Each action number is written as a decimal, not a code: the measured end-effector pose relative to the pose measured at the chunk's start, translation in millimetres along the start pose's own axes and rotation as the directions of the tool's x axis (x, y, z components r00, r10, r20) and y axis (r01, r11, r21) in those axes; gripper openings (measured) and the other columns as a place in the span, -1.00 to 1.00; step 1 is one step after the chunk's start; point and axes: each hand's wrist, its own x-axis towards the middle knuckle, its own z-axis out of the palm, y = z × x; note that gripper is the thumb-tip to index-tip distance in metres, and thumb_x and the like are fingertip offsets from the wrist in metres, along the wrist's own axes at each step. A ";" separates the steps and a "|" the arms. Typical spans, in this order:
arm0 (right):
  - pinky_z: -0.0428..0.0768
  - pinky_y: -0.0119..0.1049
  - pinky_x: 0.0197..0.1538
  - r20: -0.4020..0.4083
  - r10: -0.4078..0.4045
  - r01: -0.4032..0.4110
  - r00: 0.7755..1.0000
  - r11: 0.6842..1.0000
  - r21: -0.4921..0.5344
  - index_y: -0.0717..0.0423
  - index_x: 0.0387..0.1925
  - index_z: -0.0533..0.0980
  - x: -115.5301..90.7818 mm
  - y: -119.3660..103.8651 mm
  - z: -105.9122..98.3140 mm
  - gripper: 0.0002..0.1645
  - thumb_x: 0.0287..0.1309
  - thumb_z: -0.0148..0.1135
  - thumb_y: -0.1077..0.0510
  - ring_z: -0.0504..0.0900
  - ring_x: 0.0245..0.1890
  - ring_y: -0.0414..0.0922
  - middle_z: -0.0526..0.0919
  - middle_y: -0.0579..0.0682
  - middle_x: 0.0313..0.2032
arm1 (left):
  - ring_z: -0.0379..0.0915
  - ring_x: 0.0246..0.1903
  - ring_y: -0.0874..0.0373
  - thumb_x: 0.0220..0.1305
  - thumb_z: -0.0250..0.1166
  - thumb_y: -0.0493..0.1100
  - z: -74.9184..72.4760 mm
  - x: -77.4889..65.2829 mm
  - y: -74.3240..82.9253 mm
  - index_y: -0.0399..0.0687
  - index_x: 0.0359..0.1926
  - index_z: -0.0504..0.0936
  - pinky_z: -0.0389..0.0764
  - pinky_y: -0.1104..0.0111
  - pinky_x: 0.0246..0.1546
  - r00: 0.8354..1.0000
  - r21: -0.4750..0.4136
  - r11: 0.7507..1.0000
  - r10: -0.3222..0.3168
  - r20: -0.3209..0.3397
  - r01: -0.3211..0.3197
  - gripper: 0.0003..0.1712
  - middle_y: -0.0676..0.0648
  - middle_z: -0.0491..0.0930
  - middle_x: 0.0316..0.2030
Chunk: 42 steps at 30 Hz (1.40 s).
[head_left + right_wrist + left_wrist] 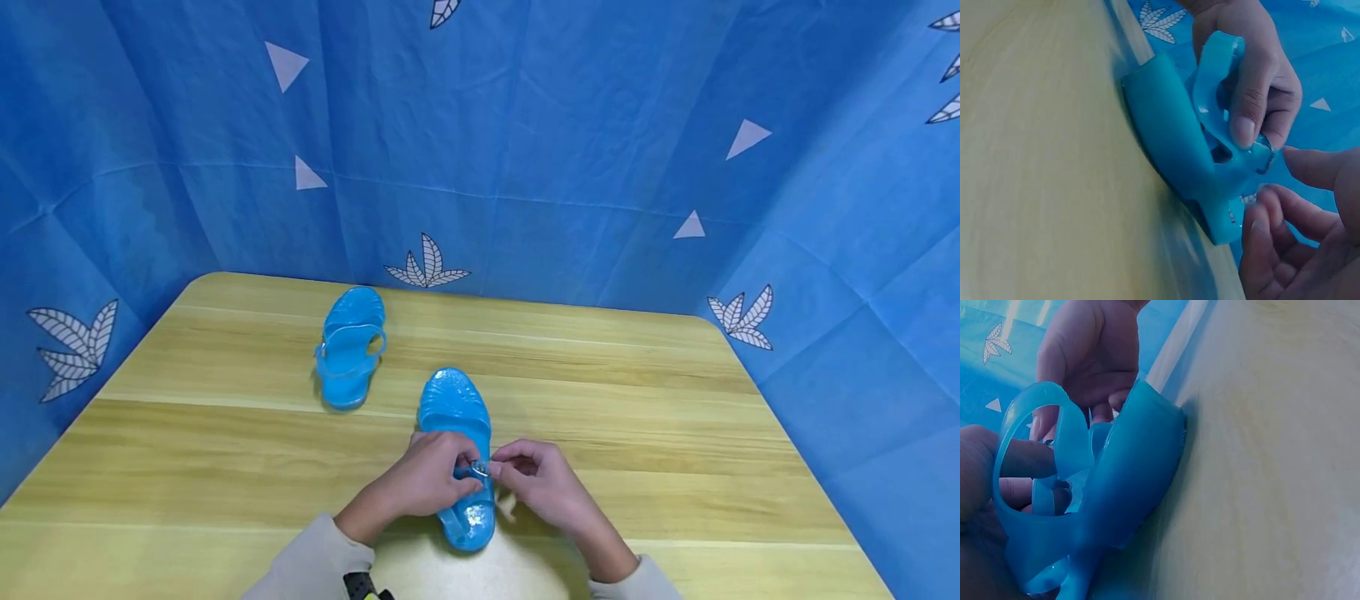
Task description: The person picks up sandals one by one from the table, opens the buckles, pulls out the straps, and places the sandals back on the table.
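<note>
A glossy blue jelly sandal (452,400) lies on the table, toe pointing away from me. My left hand (438,471) reaches over it from the left and pinches its ankle strap (1213,94) between thumb and fingers, right by the metal buckle (481,468). To the right of the sandal is my right hand (542,483), its thumb tip right at the buckle. In the right wrist view, a gap shows between that thumb and the bent fingers (1266,206). Fingers of the left hand show through the strap loop in the left wrist view.
A second blue sandal (347,379) lies farther back on the left, its strap standing up over the sole. Wood-grain table (660,400) surrounds both. A blue curtain (487,125) with white leaf and triangle prints encloses the back and sides.
</note>
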 end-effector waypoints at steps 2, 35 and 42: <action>0.55 -0.40 -0.27 0.002 -0.041 0.041 0.999 0.998 -0.054 0.25 -0.18 0.61 1.7 0.1 1.8 -0.73 0.19 0.24 0.13 0.56 -0.32 -0.20 0.66 0.07 -0.25 | 0.36 -0.38 0.30 0.08 0.41 -0.05 -0.5 0.3 -0.3 -0.02 -0.26 0.65 0.24 0.16 -0.18 1.000 -0.002 1.000 -0.004 0.008 0.004 -0.77 0.21 0.50 -0.47; 0.47 -0.46 -0.41 -0.148 -0.089 0.072 0.985 0.990 -0.120 0.14 -0.46 0.67 13.3 -3.2 15.6 -0.94 0.04 0.35 0.21 0.48 -0.48 -0.22 0.57 -0.05 -0.51 | 0.28 -0.57 0.31 0.08 0.39 -0.14 -3.1 1.5 2.4 0.08 -0.53 0.57 0.17 0.22 -0.28 1.000 -0.003 1.000 0.027 0.011 -0.027 -0.85 0.17 0.38 -0.69; 0.47 -0.47 -0.41 -0.143 -0.090 0.075 0.986 0.992 -0.106 0.19 -0.45 0.66 14.1 -6.6 17.3 -0.90 0.04 0.35 0.21 0.48 -0.49 -0.24 0.60 -0.02 -0.49 | 0.28 -0.57 0.31 0.08 0.39 -0.14 -4.1 0.8 1.7 0.08 -0.54 0.56 0.17 0.22 -0.28 1.000 -0.008 1.000 0.029 0.010 -0.029 -0.84 0.16 0.38 -0.69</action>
